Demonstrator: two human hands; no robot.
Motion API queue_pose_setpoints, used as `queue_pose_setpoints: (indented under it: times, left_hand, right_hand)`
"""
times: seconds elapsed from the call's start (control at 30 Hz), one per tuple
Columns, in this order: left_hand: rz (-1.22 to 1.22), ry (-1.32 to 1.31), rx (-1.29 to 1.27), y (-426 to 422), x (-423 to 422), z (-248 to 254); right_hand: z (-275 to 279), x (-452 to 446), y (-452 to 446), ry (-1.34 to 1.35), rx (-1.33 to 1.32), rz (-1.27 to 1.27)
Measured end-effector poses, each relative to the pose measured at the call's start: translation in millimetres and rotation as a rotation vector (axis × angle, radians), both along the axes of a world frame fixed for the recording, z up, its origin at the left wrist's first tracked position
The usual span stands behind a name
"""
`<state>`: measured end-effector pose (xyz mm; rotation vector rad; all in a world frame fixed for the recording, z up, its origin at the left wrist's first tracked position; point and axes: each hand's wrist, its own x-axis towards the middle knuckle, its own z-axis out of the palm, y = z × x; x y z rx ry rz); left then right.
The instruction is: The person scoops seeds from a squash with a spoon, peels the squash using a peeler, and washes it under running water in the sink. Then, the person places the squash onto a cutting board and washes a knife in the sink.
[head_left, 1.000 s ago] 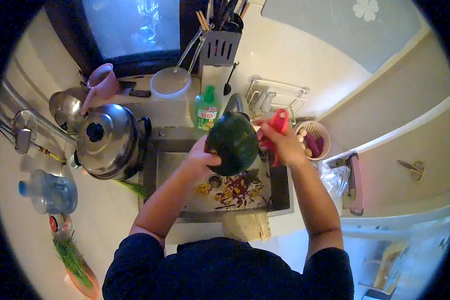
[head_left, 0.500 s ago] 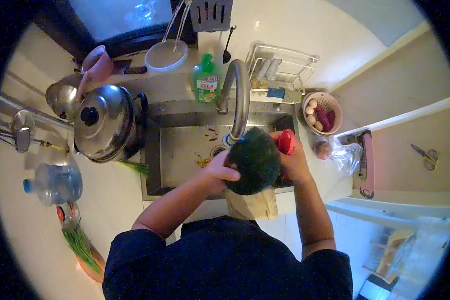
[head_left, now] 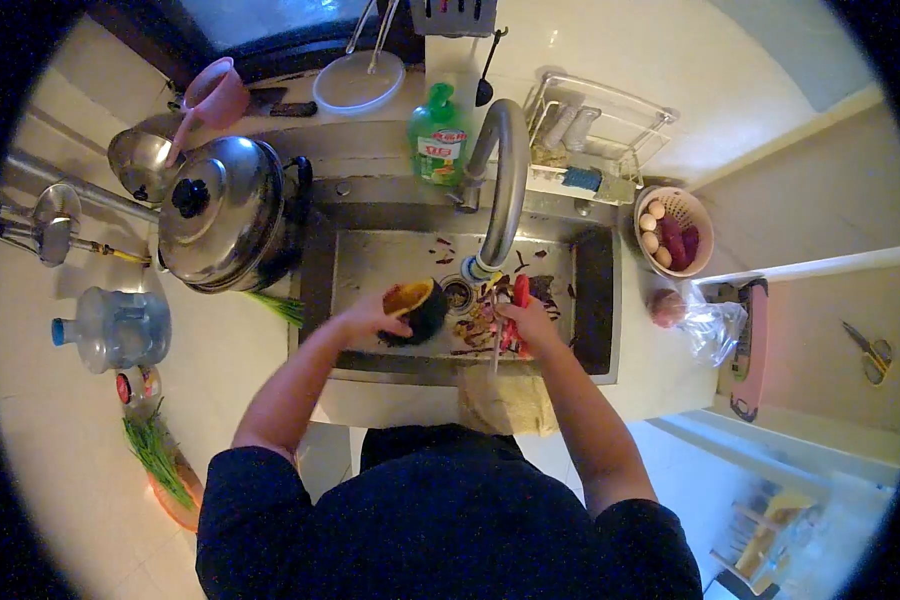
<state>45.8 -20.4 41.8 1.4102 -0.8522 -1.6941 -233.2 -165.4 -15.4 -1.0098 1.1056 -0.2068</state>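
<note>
My left hand (head_left: 375,312) is closed round a dark green squash (head_left: 428,318) over the left part of the sink (head_left: 355,265); its cut face shows orange-yellow. In my right hand (head_left: 532,322) is a red tool (head_left: 521,292), held right of the drain below the faucet (head_left: 511,170). A thin stream of water seems to run down beside the right hand. Dark red and yellow scraps (head_left: 475,325) lie on the sink floor round the drain and partly under the right hand.
Left of the sink stands a lidded steel pot (head_left: 220,215). Behind it are a green soap bottle (head_left: 438,140) and a wire rack (head_left: 610,120). At right sit a basket (head_left: 700,225) with eggs and a plastic bag (head_left: 715,325). A brown cloth (head_left: 508,400) hangs at the front edge.
My hands have moved apart and lower into the sink. The squash has gone left and turned so its orange cut face shows. The red tool is now near the drain, under the faucet.
</note>
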Motion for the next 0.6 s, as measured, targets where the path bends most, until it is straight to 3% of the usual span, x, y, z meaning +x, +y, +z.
queue_pose_setpoints:
  times: [0.1,0.17,0.2,0.27,0.37,0.5,0.6]
  left_hand:
    - [-0.175,-0.419,-0.118,-43,46,-44]
    - [-0.293,-0.848,-0.291,-77,52,-36]
    - [-0.35,-1.101,-0.419,-100,40,-2]
    - [-0.487,-1.108,-0.354,-140,29,29]
    - [-0.698,-1.214,-0.447,-197,28,-6]
    - [-0.751,-1.275,-0.375,-198,17,19]
    - [-0.693,-1.309,-0.433,-192,18,9]
  right_hand:
    - [53,33,9,-0.155,0.127,-0.042]
    - [59,45,12,-0.216,0.145,-0.054]
    - [61,49,11,-0.185,0.186,-0.032]
    - [64,57,10,-0.135,0.223,-0.014]
    - [53,68,10,-0.087,0.14,-0.013]
    - [30,71,9,0.008,-0.065,0.022]
    - [14,70,14,-0.161,0.132,-0.04]
